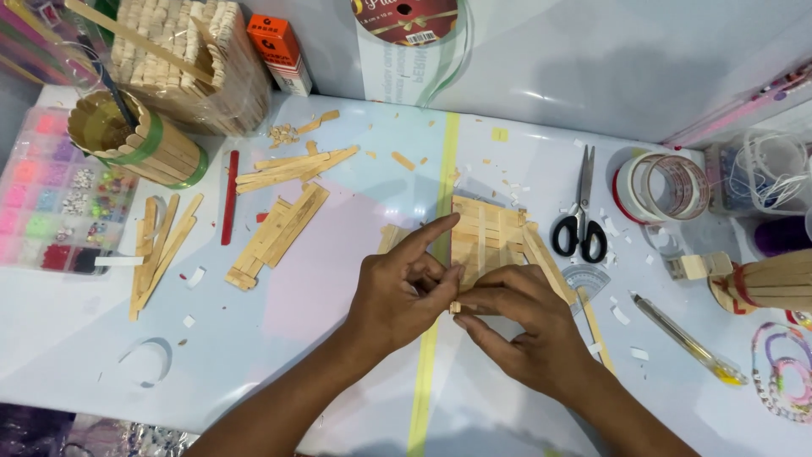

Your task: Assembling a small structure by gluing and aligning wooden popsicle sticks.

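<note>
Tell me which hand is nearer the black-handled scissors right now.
Right. The right hand sits below and just left of the scissors, apart from them. The left hand lies farther left, beyond the stick panel.

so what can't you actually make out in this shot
- Head view: the near edge of the wooden stick panel, covered by the left hand and right hand.
- Small wood piece between the fingertips: too small to tell its shape.
- Stick-built piece at right: cut off by the frame edge.
- Bead box: cut off at left, with beads too small to tell apart.
</note>
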